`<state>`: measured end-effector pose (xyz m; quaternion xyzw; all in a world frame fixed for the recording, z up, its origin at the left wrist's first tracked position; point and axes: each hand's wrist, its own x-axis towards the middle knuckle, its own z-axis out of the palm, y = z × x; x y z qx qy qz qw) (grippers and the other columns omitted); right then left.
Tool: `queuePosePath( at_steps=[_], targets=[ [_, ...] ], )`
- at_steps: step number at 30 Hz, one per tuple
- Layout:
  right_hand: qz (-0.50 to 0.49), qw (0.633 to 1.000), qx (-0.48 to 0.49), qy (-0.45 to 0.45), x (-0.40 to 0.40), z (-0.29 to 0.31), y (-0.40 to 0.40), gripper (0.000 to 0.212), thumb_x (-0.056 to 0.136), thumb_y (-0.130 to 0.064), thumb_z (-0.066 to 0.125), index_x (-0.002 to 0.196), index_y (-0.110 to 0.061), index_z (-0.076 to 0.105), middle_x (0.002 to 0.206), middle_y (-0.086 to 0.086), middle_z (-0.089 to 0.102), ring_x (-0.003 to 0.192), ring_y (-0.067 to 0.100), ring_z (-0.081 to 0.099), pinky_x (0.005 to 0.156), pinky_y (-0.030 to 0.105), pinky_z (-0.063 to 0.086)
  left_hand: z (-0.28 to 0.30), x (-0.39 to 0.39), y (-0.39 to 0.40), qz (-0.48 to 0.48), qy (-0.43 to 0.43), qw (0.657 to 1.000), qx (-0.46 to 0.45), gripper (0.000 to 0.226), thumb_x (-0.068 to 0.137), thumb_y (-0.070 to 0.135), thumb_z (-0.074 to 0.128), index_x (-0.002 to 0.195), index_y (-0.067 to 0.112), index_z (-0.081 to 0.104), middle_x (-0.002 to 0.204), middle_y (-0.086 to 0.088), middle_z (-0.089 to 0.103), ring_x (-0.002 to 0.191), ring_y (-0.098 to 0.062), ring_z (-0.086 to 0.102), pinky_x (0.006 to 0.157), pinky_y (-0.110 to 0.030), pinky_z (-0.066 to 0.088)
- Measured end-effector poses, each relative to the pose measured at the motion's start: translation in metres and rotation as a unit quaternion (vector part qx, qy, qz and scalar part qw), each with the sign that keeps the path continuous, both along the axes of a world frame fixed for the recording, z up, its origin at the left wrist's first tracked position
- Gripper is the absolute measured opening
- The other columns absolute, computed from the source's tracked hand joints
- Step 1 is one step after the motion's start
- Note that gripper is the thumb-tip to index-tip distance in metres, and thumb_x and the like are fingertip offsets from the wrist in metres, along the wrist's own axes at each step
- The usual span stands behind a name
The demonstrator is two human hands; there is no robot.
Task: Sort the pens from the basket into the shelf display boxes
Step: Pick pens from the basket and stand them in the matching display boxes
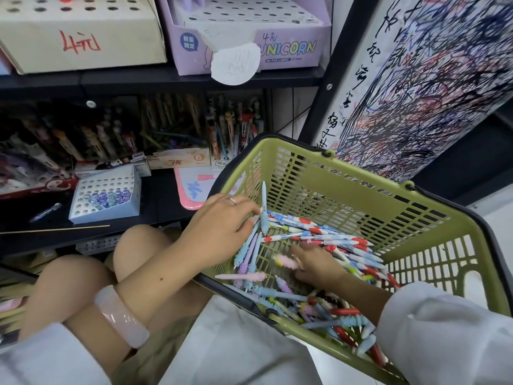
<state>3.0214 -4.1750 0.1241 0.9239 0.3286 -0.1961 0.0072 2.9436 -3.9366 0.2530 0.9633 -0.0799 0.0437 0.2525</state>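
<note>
Now both hands — left hand (222,220), right hand (316,266) — gather pens (299,232) inside basket (416,218).

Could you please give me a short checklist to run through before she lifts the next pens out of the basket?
1. Left hand has a pen: ok, its fingers hold a light blue pen upright, plus a bunch of pastel pens.
2. Right hand has a grip: cannot tell, its fingers are down among the pens by a pink fuzzy pen.
3. Basket steady: ok, it rests tilted on her lap.
4. Free holes in the white display box: ok, most holes are empty.
5. Unicorn box has free holes: ok, many are open.
6. Pens sorted by kind in hand: cannot tell.
</note>
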Motion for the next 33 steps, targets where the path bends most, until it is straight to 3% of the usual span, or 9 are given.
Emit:
queuePosePath(
  at_steps=[4,8,10,13,17,19,25,29,33],
  targets=[
    [-0.170,0.961,0.205,0.077,0.011,0.035,0.018,0.022,0.082,-0.014,0.059,0.099,-0.014,0.046,0.073,-0.004,0.047,0.058,0.012,0.043,0.049,0.026,0.028,0.005,0.002,-0.005,0.007,0.010,1.000,-0.013,0.023,0.096,0.023,0.042,0.112,0.021,0.059,0.117,0.009,0.059,0.110,-0.016,0.049,0.093,-0.021,0.021],
    [-0.291,0.838,0.432,0.164,0.025,0.083,0.032,0.013,0.082,0.002,0.054,0.090,-0.007,0.048,0.067,0.002,0.043,0.061,0.016,0.040,0.059,0.028,0.036,0.008,0.005,-0.018,0.003,0.104,0.986,-0.132,0.026,0.097,0.024,0.043,0.122,0.023,0.053,0.119,0.010,0.054,0.074,0.011,0.047,0.070,-0.006,0.033],
    [-0.324,0.760,0.519,0.218,0.027,0.106,0.040,0.016,0.084,0.006,0.049,0.082,-0.009,0.044,0.066,0.002,0.040,0.060,0.015,0.039,0.057,0.026,0.037,0.006,0.008,-0.028,0.004,0.157,0.966,-0.204,0.036,0.095,0.026,0.048,0.131,0.024,0.043,0.125,0.010,0.050,0.096,0.014,0.048,0.087,-0.008,0.037],
    [-0.380,0.660,0.572,0.304,0.020,0.124,0.055,0.018,0.084,-0.001,0.051,0.072,-0.015,0.047,0.055,-0.003,0.048,0.051,0.009,0.049,0.049,0.021,0.043,0.007,0.014,-0.046,0.013,0.269,0.903,-0.334,0.071,0.087,0.039,0.059,0.144,0.034,0.016,0.141,0.008,0.037,0.128,-0.011,0.038,0.109,-0.037,0.033],
    [-0.426,0.578,0.599,0.355,0.011,0.134,0.071,0.015,0.083,-0.012,0.057,0.069,-0.017,0.056,0.050,-0.005,0.058,0.050,0.009,0.060,0.053,0.025,0.048,0.007,0.020,-0.067,0.055,0.286,0.856,-0.427,0.084,0.083,0.030,0.065,0.141,0.045,0.006,0.106,0.038,0.035,0.091,0.010,0.046,0.075,-0.016,0.040],
    [-0.417,0.586,0.602,0.346,0.007,0.138,0.075,0.016,0.085,-0.013,0.056,0.070,-0.017,0.053,0.049,-0.006,0.056,0.047,0.008,0.057,0.054,0.025,0.042,0.005,0.022,-0.067,0.070,0.272,0.848,-0.449,0.071,0.081,0.019,0.064,0.132,0.042,0.021,0.096,0.036,0.042,0.078,0.018,0.045,0.063,-0.011,0.040],
    [-0.307,0.691,0.590,0.283,-0.001,0.158,0.078,0.015,0.088,-0.011,0.058,0.075,-0.019,0.056,0.061,-0.007,0.059,0.065,0.012,0.058,0.062,0.025,0.043,0.016,0.019,-0.062,0.062,0.231,0.839,-0.488,0.058,0.079,0.005,0.064,0.127,0.029,0.042,0.106,0.013,0.060,0.092,-0.001,0.059,0.087,-0.030,0.050],
    [-0.256,0.710,0.583,0.301,0.001,0.178,0.075,0.015,0.091,-0.022,0.058,0.092,-0.008,0.059,0.083,0.008,0.063,0.085,0.022,0.064,0.078,0.037,0.049,0.026,0.017,-0.052,0.015,0.195,0.832,-0.519,0.037,0.087,0.009,0.061,0.110,0.036,0.049,0.097,0.017,0.059,0.058,0.001,0.057,0.058,-0.020,0.049],
    [-0.250,0.687,0.619,0.286,0.006,0.197,0.080,0.022,0.091,-0.030,0.056,0.108,-0.016,0.062,0.105,0.004,0.068,0.104,0.021,0.063,0.095,0.039,0.047,0.036,0.016,-0.040,-0.003,0.179,0.849,-0.498,0.046,0.088,0.025,0.062,0.111,0.055,0.037,0.108,0.031,0.054,0.062,0.004,0.055,0.061,-0.014,0.046]
  ],
)
